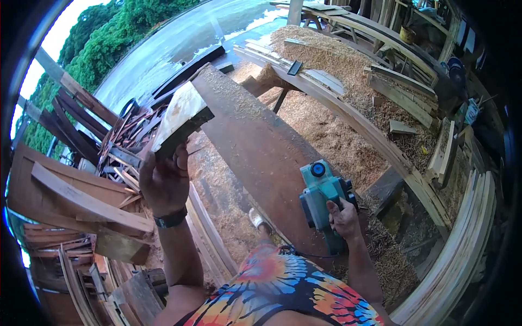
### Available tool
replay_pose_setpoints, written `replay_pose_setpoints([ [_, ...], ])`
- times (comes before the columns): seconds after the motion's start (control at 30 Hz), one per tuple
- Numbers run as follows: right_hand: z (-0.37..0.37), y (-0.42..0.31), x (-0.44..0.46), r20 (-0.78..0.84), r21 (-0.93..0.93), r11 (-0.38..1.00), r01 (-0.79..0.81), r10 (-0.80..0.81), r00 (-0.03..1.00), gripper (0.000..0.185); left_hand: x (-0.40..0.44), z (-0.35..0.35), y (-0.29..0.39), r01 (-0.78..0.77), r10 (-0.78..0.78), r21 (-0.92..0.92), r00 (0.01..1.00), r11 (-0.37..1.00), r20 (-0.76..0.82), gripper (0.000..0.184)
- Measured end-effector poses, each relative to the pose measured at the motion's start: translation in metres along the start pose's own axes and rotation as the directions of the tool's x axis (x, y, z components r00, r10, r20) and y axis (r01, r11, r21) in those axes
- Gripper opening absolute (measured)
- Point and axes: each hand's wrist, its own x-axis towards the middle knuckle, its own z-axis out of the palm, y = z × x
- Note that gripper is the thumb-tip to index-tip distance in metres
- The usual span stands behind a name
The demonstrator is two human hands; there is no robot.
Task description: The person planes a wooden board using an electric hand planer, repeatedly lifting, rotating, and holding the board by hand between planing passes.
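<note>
The left hand (166,183), near 9 o'clock in the view, grasps one pale, angular wooden block with a dark edge (182,117), its fingers curled at the block's lower end; one dark wristwatch (171,219) sits on that wrist. The right hand (343,218), at 4 o'clock, is wrapped around the handle of one teal-and-black power planer (321,191). The block, raised at 10 o'clock, has its long axis running from 7 to 1, the upper end pointing to 1. The planer, at 4 o'clock, has its long axis running nearly from 12 to 6, its end with the blue-centred round knob pointing just short of 12. Beneath the planer lies one long reddish-brown wooden board (247,138), stretching from 11 to 5; whether the two touch is unclear. Farther out, one long, curved, pale wooden beam (356,117) sweeps from 12 to 4, tan wood shavings (331,60) are heaped at 1, and curved, pale wooden strips (462,255), too tightly stacked to count, lie at 4.
</note>
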Motion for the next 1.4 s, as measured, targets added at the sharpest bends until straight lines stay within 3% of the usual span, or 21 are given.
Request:
replay_pose_setpoints([
  [0.37,0.001,-0.005,-0.002,-0.004,0.017,1.000,0.006,-0.006,1.000,0.057,0.003,-0.012,0.004,-0.004,0.005,-0.032,0.999,0.999,0.047,0.067],
  [0.67,-0.001,0.006,0.003,0.010,0.007,0.999,0.048,-0.048,0.999,0.054,0.003,-0.007,0.004,-0.005,0.008,-0.047,0.998,0.999,0.068,0.065],
  [0.97,-0.002,-0.004,-0.001,0.008,-0.019,1.000,-0.012,0.012,1.000,0.063,0.005,-0.009,0.004,0.013,-0.009,-0.055,0.998,0.998,0.067,0.066],
  [1.07,-0.001,-0.007,-0.001,0.001,-0.012,0.999,-0.034,0.034,0.999,0.063,0.005,-0.006,0.002,-0.016,0.016,0.000,0.997,1.000,0.081,0.057],
  [1.27,-0.001,-0.007,-0.001,0.020,-0.018,1.000,-0.008,0.008,1.000,0.062,0.007,-0.003,-0.005,0.046,-0.039,-0.063,0.994,0.997,0.105,0.063],
  [1.4,0.000,-0.007,-0.001,0.013,-0.011,1.000,-0.013,0.013,1.000,0.061,0.009,0.000,-0.008,0.053,-0.039,-0.093,0.988,0.994,0.150,0.054],
])
